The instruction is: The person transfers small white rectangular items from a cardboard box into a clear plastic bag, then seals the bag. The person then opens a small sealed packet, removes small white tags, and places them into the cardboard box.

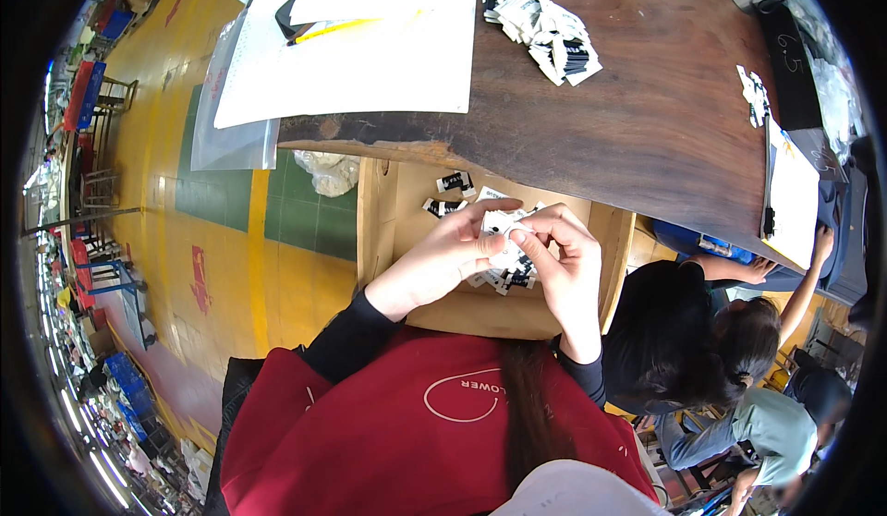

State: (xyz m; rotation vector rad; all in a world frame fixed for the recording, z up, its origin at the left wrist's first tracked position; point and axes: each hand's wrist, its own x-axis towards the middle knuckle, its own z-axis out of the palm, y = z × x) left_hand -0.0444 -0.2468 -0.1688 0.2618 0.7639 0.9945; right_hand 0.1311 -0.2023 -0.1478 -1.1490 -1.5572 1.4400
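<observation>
1. Nearest, left hand [442, 255] and right hand [564, 255] meet, fingers pinched together on one small white label [506, 231] held above an open cardboard box [388, 230].
2. Step, as judged: separating or sorting a single label; the next move calls for a fine fingertip grip.
3. Below, loose black-and-white labels [506, 278] lie in the box.
4. Farther, a label pile [545, 31] rests on the wooden table [647, 119].

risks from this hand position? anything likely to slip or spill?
1. Both the left hand and the right hand pinch one small white tag over the open cardboard box; a slip would likely drop it among the loose tags below.
2. The pile of tags on the wooden table is unsecured and could scatter if bumped.
</observation>
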